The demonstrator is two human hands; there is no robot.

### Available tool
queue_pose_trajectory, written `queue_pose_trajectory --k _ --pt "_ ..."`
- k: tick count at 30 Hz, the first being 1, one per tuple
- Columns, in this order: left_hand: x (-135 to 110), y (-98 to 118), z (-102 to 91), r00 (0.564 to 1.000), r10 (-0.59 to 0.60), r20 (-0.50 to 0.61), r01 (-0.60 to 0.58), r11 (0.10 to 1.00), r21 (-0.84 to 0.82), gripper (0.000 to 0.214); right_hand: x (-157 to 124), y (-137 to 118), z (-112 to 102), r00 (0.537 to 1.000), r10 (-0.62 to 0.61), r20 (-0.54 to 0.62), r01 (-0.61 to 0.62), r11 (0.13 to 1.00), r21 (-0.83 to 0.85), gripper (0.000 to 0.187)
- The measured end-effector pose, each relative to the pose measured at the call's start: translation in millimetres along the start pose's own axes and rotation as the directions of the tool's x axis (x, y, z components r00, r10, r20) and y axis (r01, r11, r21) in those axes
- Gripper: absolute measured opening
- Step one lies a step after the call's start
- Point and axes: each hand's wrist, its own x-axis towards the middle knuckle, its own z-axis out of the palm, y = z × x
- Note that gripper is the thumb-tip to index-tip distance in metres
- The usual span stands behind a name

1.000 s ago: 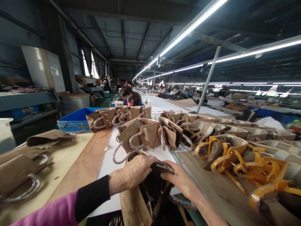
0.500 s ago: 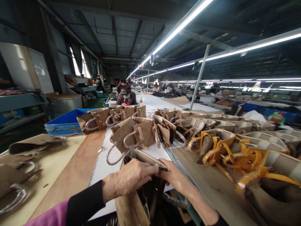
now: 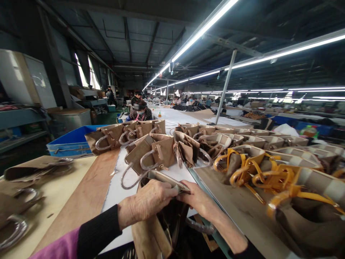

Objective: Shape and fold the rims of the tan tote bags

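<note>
A brown handbag [image 3: 151,232] stands close to my body at the table's near edge, its opening upward and its inside dark. My left hand [image 3: 152,199] grips the bag's upper rim, fingers bent over the edge and thumb hidden. Just to the right, my right hand [image 3: 195,198] pinches the same rim near its corner, the fingers partly behind it. Below my right wrist hangs a plastic-wrapped handle [image 3: 201,227]. Right behind this bag stand several other brown handbags [image 3: 164,151] with wrapped looped handles.
Handbags with yellow straps [image 3: 253,169] crowd the right side, with rows of brown bags behind. A blue bin [image 3: 70,145] sits at the left. Flat brown bag pieces [image 3: 35,167] lie on the left board. A person [image 3: 140,110] sits at the table's far end.
My left hand has shifted slightly along the rim, its fingers drawn closer in. My right hand keeps its pinch on the bag. The view has turned a little to the right.
</note>
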Motion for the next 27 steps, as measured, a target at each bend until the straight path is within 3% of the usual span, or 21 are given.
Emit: queue_pose_trajectory --k 7,9,11,14,17,20,23,27 --pt "7.1 0.2 -3.1 1.000 0.017 0.009 -0.017 0.999 -0.051 0.013 1.6 4.6 2.4 0.999 -0.025 -0.021 0.025 1.000 0.015 0.016" --pt "9.7 -1.2 -2.1 1.000 -0.001 0.026 0.003 0.997 -0.078 0.016 -0.8 4.6 3.3 0.998 -0.042 -0.037 0.040 0.998 -0.047 0.019" --pt "12.5 -3.9 1.6 0.999 -0.031 0.022 0.033 0.990 -0.139 0.020 -4.7 3.0 4.8 0.989 -0.075 -0.127 0.052 0.983 -0.179 0.029" --pt "16.1 -7.8 8.7 0.994 -0.108 0.000 0.105 0.964 -0.245 0.024 -10.7 -3.2 8.3 0.943 -0.203 -0.264 0.067 0.893 -0.446 0.040" --pt "16.9 -8.6 11.1 0.971 -0.239 -0.008 0.228 0.939 -0.258 0.023 -13.3 -12.0 12.4 0.925 -0.294 -0.240 0.060 0.739 -0.671 0.026" --pt "14.6 -6.1 6.7 0.931 -0.363 -0.016 0.354 0.915 -0.194 0.019 -11.3 -19.3 16.7 0.924 -0.307 -0.228 0.019 0.634 -0.773 0.015" --pt "11.9 -2.6 -0.2 0.877 -0.480 -0.011 0.478 0.875 -0.080 0.020 -5.7 -23.0 20.2 0.914 -0.322 -0.246 0.022 0.646 -0.763 0.009" --pt "11.1 -1.5 -4.5 0.865 -0.501 -0.017 0.502 0.864 0.032 0.020 7.1 -20.1 19.4 0.928 -0.295 -0.227 0.107 0.796 -0.595 0.012"
